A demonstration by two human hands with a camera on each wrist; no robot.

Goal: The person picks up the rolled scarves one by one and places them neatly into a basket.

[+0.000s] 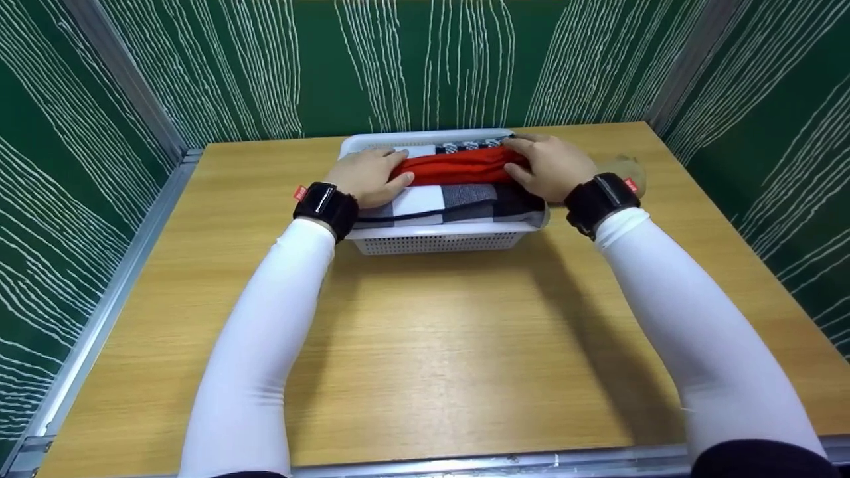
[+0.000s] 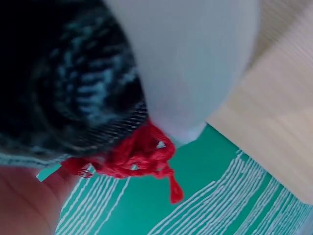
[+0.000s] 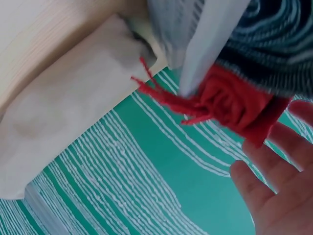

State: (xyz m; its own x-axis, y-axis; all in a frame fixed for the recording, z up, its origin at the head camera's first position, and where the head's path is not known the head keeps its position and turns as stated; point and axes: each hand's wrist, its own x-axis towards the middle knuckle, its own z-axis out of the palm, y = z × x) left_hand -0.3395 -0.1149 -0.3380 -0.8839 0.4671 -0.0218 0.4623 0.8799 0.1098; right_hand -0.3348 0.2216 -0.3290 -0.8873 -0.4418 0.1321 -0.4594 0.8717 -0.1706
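A rolled red scarf [image 1: 458, 166] with knotted fringe lies across the top of a white plastic basket [image 1: 441, 243]. My left hand [image 1: 367, 176] rests on its left end, fingers and thumb extended. On the right end lies my right hand [image 1: 556, 166]; in the right wrist view its fingers [image 3: 279, 154] are spread and fairly straight beside the red roll. Under and in front of the scarf is black, white and grey checked cloth [image 1: 468, 194]. Dark patterned cloth [image 1: 465, 146] shows behind it. In the left wrist view, red fringe [image 2: 142, 156] hangs past the basket rim.
A beige rolled cloth [image 3: 73, 98] lies on the wooden table [image 1: 425, 345] to the right of the basket, partly hidden by my right wrist in the head view. Green panels [image 1: 332, 93] with white wavy lines enclose the table's back and sides.
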